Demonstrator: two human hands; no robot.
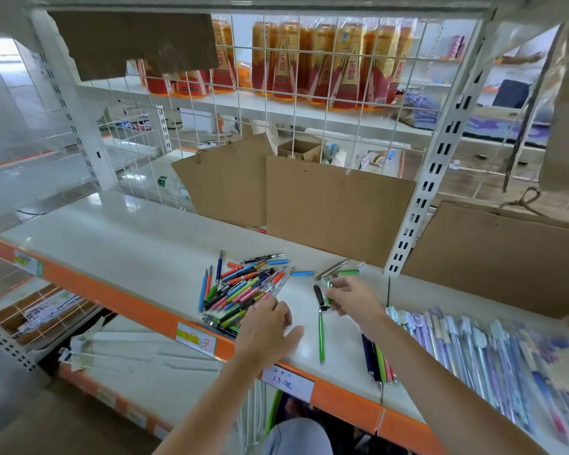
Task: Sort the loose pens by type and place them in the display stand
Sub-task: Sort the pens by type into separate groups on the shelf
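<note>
A heap of loose pens (240,289) in many colours lies on the white shelf (112,244). My left hand (268,326) hovers at the heap's right edge, fingers relaxed and reaching into the pens. My right hand (352,297) pinches a small green pen piece (328,292) just right of the heap. A black cap (319,294) and a long green pen (321,336) lie below it. A blue cap (303,273), a silver pen (330,269) and a green cap (348,272) lie behind my right hand. A sorted row of dark, green and red pens (380,359) lies by my right forearm.
Packaged pens in clear sleeves (480,353) fill the shelf's right part. Cardboard sheets (335,211) lean against the wire grid at the back. The orange shelf edge (138,303) carries price labels. A compartment tray (37,313) sits on the lower left shelf.
</note>
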